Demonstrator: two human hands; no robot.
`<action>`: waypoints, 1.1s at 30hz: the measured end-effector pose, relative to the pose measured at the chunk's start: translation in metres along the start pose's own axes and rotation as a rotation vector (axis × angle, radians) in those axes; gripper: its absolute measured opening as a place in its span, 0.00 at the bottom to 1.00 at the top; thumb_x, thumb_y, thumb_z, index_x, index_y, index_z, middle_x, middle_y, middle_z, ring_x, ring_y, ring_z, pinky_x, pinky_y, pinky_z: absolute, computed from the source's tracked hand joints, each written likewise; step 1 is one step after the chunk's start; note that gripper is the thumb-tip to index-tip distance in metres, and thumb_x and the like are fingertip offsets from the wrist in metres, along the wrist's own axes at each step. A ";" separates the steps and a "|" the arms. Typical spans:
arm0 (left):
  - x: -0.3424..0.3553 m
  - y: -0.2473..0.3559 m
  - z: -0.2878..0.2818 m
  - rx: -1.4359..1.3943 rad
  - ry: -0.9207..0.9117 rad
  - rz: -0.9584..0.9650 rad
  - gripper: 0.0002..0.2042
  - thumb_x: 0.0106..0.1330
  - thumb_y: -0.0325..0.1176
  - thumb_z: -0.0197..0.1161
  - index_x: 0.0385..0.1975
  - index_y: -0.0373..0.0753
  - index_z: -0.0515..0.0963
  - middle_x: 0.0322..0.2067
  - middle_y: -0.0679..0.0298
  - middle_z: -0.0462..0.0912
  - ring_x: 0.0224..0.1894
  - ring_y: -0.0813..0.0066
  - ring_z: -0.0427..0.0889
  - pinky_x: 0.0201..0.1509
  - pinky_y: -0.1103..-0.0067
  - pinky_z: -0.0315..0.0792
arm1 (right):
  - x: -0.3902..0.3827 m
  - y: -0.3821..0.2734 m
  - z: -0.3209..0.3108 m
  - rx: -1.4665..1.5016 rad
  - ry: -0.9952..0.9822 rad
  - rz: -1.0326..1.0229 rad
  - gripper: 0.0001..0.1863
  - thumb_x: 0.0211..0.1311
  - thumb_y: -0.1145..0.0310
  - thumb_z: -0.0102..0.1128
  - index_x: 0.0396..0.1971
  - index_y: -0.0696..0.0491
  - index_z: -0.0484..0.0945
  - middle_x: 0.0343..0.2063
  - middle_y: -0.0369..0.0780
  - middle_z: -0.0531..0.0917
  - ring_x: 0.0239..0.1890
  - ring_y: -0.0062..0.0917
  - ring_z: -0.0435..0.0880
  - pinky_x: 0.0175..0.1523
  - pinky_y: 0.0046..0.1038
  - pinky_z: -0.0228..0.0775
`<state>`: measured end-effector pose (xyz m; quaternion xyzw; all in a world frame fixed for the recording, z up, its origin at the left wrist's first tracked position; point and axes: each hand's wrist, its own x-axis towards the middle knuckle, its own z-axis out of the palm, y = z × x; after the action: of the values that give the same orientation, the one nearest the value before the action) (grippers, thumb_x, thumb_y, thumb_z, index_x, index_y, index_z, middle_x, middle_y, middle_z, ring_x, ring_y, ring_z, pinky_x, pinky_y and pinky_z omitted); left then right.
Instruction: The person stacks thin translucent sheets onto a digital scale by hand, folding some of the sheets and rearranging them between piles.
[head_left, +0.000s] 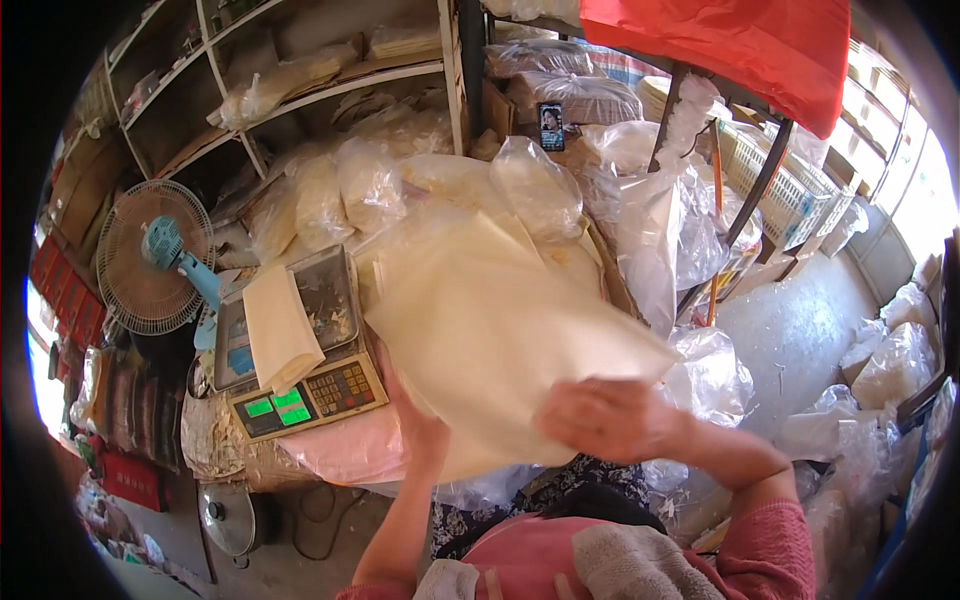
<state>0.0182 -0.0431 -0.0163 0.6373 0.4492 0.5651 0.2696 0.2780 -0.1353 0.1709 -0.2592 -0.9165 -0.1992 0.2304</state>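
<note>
To avoid creasing, I judge, support evenly the broad, thin, cream sheet at the person's twelve o'clock: left hand at its seven, right hand loosely curved at its five, left opening and both grips indiscernible.

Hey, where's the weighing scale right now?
The weighing scale is left of centre in the head view, between the fan on its left and the large cream sheet on its right.

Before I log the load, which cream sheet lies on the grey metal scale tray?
The narrow, folded-looking cream sheet, left of the left hand, on the tray. The broad cream sheet, off the tray, instead meets the right hand.
</note>
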 end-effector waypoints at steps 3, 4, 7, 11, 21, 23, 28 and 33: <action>-0.027 0.004 -0.029 0.484 -0.017 0.391 0.24 0.54 0.25 0.65 0.54 0.39 0.75 0.63 0.49 0.66 0.67 0.55 0.65 0.68 0.58 0.60 | -0.042 -0.034 0.061 0.251 -0.152 0.089 0.26 0.49 0.68 0.58 0.52 0.53 0.75 0.49 0.44 0.77 0.53 0.36 0.78 0.55 0.40 0.73; -0.029 0.001 -0.039 0.493 -0.016 0.381 0.24 0.54 0.25 0.65 0.54 0.39 0.75 0.63 0.49 0.66 0.67 0.55 0.65 0.68 0.58 0.60 | -0.053 -0.037 0.075 0.263 -0.152 0.085 0.26 0.49 0.68 0.58 0.52 0.53 0.75 0.49 0.44 0.77 0.53 0.36 0.78 0.55 0.40 0.73; -0.026 0.006 -0.052 0.508 -0.521 0.388 0.17 0.55 0.16 0.54 0.41 0.44 0.81 0.46 0.68 0.83 0.56 0.63 0.78 0.66 0.61 0.65 | -0.089 -0.029 0.099 0.223 -0.524 0.291 0.35 0.48 0.73 0.56 0.62 0.47 0.67 0.64 0.41 0.67 0.69 0.35 0.63 0.69 0.54 0.51; -0.016 -0.009 -0.069 0.465 -0.637 0.309 0.18 0.53 0.15 0.55 0.41 0.41 0.82 0.45 0.63 0.84 0.56 0.60 0.78 0.67 0.65 0.64 | -0.136 0.023 0.091 0.141 -0.535 0.484 0.17 0.51 0.76 0.57 0.43 0.49 0.83 0.46 0.35 0.84 0.58 0.31 0.76 0.73 0.49 0.46; -0.035 -0.041 -0.091 -0.499 -0.250 -0.764 0.09 0.67 0.18 0.56 0.45 0.25 0.77 0.40 0.62 0.81 0.43 0.72 0.81 0.47 0.76 0.77 | -0.131 0.062 0.049 1.113 -0.096 0.898 0.22 0.50 0.71 0.74 0.45 0.62 0.81 0.38 0.43 0.86 0.42 0.24 0.83 0.52 0.27 0.70; -0.037 -0.062 -0.091 -0.571 -0.192 -0.798 0.07 0.68 0.22 0.57 0.43 0.27 0.77 0.37 0.65 0.81 0.37 0.76 0.80 0.43 0.76 0.75 | -0.120 0.059 0.083 0.962 -0.253 1.037 0.18 0.58 0.66 0.68 0.45 0.60 0.79 0.30 0.41 0.85 0.34 0.16 0.80 0.38 0.27 0.72; 0.002 -0.031 -0.068 0.233 -0.281 -0.593 0.16 0.65 0.31 0.63 0.51 0.34 0.75 0.35 0.61 0.82 0.31 0.73 0.80 0.37 0.73 0.74 | -0.149 0.062 0.181 0.996 0.022 1.368 0.16 0.57 0.69 0.65 0.44 0.60 0.78 0.27 0.40 0.84 0.30 0.19 0.80 0.36 0.28 0.71; 0.006 -0.008 -0.032 0.733 -0.244 0.057 0.28 0.63 0.41 0.64 0.63 0.42 0.66 0.63 0.53 0.65 0.62 0.52 0.67 0.60 0.63 0.65 | -0.120 0.045 0.195 0.497 0.031 1.474 0.21 0.52 0.66 0.61 0.46 0.58 0.76 0.27 0.48 0.83 0.32 0.39 0.83 0.38 0.37 0.72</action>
<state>-0.0154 -0.0397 -0.0133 0.7663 0.5681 0.2941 0.0595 0.3326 -0.0510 -0.0401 -0.7397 -0.5220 0.2129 0.3675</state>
